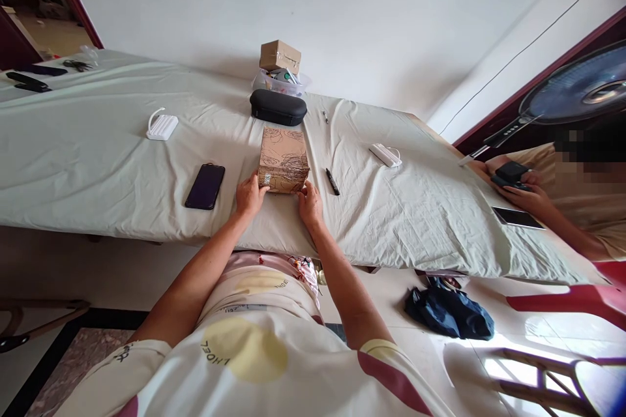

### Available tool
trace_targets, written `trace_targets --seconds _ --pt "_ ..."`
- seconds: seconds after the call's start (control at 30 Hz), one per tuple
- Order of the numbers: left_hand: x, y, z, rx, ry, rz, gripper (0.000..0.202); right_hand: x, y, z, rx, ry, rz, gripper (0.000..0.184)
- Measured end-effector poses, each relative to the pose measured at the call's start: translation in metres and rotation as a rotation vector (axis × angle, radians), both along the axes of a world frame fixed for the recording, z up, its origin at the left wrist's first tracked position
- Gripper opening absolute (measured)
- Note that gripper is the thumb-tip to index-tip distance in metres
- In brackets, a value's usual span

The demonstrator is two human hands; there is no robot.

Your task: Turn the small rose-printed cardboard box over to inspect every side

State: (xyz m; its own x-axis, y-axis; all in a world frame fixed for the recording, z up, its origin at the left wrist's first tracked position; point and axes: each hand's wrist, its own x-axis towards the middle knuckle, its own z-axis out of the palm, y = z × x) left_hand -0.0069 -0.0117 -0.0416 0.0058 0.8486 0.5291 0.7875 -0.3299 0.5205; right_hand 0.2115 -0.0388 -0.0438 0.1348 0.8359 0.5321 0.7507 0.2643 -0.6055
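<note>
Gripping the patterned box (283,159) at its near bottom corners: left hand (249,195), right hand (310,203), fingers curled against it. Box stands shut on the sheeted table (98,163), centre front. Black pen (332,181) just right of it, untouched.

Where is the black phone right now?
In the head view, the black phone lies flat on the sheet-covered table, just left of the left hand and the brown box it touches.

Open cloth both sides of the box

Phone (205,186) lies left, marker pen (332,181) close right, black case (278,107) behind the patterned box (283,160); sheet between them bare.
</note>
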Motion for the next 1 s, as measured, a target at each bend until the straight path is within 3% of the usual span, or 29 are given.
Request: trace_targets --seconds 0.2,0.43,0.7,0.87,1.0 --pt "-0.003 0.003 -0.004 0.124 -0.074 -0.005 0.046 0.000 -0.001 0.009 -0.005 0.071 0.033 0.034" --pt "-0.002 0.007 -0.007 0.136 -0.118 -0.052 0.045 0.000 -0.001 0.011 -0.009 0.116 0.023 0.029" --pt "-0.006 -0.003 0.012 0.296 -0.184 -0.168 0.051 0.001 -0.001 0.009 -0.095 0.112 0.026 0.013" --pt "-0.007 -0.009 0.019 0.368 -0.210 -0.128 0.056 0.000 -0.003 0.014 -0.080 -0.060 0.111 0.030" --pt "-0.007 -0.009 0.020 0.429 -0.188 -0.074 0.056 -0.003 -0.006 0.016 -0.071 -0.113 0.127 0.032"
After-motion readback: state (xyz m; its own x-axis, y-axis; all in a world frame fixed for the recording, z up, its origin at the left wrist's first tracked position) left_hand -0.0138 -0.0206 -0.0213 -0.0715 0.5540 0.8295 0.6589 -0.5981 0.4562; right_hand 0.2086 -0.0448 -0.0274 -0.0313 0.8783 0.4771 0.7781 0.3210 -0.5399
